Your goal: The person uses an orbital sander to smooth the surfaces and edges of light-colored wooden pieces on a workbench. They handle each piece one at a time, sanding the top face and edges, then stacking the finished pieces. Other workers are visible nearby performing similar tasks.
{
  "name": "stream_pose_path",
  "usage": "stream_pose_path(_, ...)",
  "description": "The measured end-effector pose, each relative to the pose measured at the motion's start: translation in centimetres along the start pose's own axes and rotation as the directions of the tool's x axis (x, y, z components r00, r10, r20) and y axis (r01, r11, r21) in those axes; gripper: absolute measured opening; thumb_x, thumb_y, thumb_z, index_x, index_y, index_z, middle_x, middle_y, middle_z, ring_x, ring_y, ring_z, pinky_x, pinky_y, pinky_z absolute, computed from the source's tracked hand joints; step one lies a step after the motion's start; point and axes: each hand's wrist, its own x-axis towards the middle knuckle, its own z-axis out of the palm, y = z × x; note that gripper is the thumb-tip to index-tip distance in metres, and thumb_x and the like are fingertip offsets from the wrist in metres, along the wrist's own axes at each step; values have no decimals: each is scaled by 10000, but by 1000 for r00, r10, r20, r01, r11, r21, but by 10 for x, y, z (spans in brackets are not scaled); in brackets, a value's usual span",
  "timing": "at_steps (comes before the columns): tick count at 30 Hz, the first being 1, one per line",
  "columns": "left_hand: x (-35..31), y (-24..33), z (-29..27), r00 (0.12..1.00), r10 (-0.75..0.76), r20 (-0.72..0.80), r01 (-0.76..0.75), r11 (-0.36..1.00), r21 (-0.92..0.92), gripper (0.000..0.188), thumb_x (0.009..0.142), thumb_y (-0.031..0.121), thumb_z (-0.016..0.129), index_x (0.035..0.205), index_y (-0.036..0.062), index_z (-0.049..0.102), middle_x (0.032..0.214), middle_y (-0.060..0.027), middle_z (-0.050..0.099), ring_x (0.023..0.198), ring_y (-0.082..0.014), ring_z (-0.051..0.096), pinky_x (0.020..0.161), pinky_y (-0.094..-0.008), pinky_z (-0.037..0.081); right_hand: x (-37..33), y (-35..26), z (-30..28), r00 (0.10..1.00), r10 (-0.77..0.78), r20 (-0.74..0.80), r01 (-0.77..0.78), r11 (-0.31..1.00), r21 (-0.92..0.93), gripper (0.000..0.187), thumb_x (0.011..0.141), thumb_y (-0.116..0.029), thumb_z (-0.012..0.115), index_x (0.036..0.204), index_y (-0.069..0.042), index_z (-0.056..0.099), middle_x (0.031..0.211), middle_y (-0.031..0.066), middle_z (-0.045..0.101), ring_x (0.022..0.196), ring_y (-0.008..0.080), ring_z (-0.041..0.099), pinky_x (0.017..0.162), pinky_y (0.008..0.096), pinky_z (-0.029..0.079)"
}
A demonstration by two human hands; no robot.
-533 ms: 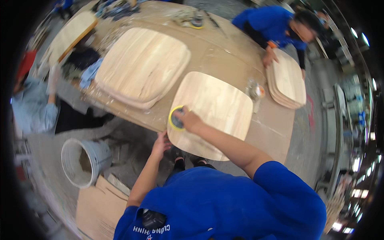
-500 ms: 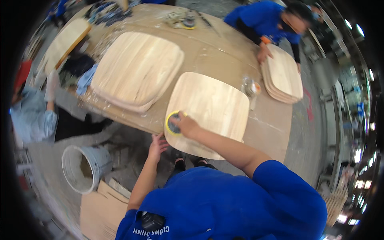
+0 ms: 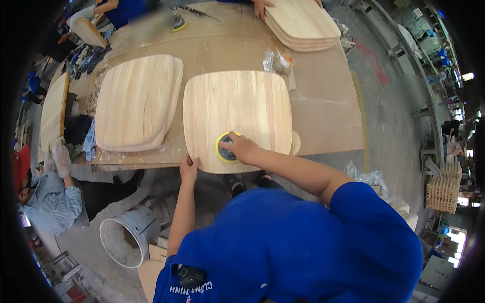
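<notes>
A pale wooden panel (image 3: 237,103) with rounded corners lies flat on the cardboard-covered table in front of me, its near edge toward my body. My right hand (image 3: 244,149) is closed over a round sanding pad (image 3: 225,152), dark with a yellow rim, which rests on the panel's near part. At the panel's near left corner, my left hand (image 3: 189,169) grips the edge with bent fingers. Part of the pad is hidden under my right fingers.
Stacked panels (image 3: 136,101) lie to the left; a co-worker's hands hold another stack (image 3: 303,20) at the far right. A plastic-wrapped roll (image 3: 283,63) sits behind my panel. A bucket (image 3: 126,237) stands on the floor at lower left, near a crouching person (image 3: 53,197).
My left hand has gone from spread fingers beside the panel to gripping its corner. My right hand has moved the pad from the left edge along the near side. The view has turned.
</notes>
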Motion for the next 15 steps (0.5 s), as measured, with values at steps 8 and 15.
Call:
stream_pose_path(8,-12,10,1,999,-20,-36,19,999,-41,497,825,226,706,1236,-2,544,762,-54,548,692,-158,517,664,-308,458,-90,32,19,997,-60,-44,63,996,69,639,760,-11,613,1310,-313,484,1270,168,436,1048,393,560,839,438,520)
stream_pose_path(15,-5,-3,5,998,49,-49,-51,997,-50,504,821,234,702,1220,-26,536,755,-62,549,678,-162,506,652,-318,460,-116,118,-3,915,333,-229,-298,938,176,703,699,-22,713,1319,-241,462,1211,194,462,1033,397,575,870,453,501)
